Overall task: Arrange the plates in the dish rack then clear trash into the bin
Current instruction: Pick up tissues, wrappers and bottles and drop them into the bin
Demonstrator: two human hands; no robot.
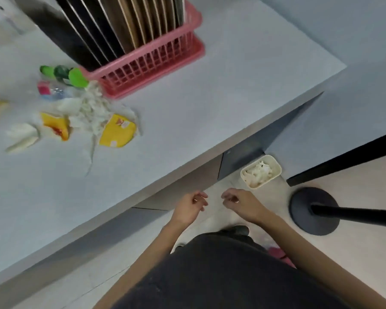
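Several plates (125, 21) stand on edge in a pink dish rack (156, 65) at the back of the pale table (210, 103). Left of the rack lies trash: yellow wrappers (117, 131), crumpled white tissue (91, 108), a green bottle (62, 73) and a pink-capped plastic bottle (51, 91). A small cream bin (260, 171) with white paper inside sits on the floor beyond the table's edge. My left hand (191, 207) and my right hand (239, 202) hang below the table edge, close together, fingers loosely curled, holding nothing.
A black stand with a round base (313, 211) and a pole rises to the right of my hands. A dark panel edge (343, 159) runs along the floor at the right. My dark clothing fills the lower middle.
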